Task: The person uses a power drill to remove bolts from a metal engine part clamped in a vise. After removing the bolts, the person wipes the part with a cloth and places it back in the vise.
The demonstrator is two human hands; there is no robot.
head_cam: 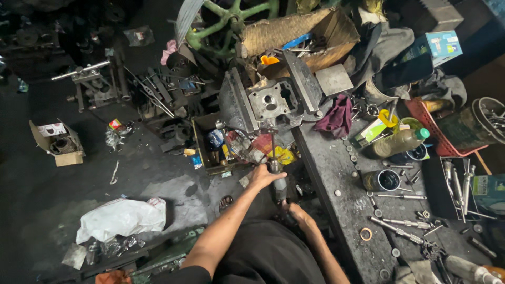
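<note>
A grey cast metal engine part [271,101] with round holes sits clamped between the jaws of a large bench vise [235,100] at the end of a dark workbench [336,173]. The vise's handle bar [273,144] hangs down from the screw. My left hand [264,175] is shut around the lower end of that bar. My right hand [294,210] is lower, close to my body, next to the bar's bottom end; its fingers are mostly hidden.
On the bench lie a plastic oil bottle [400,141], a metal cup [381,180], bolts, a maroon rag [337,117] and a red basket [434,126]. A box of parts [213,150], a white bag [122,218] and scrap cover the dark floor.
</note>
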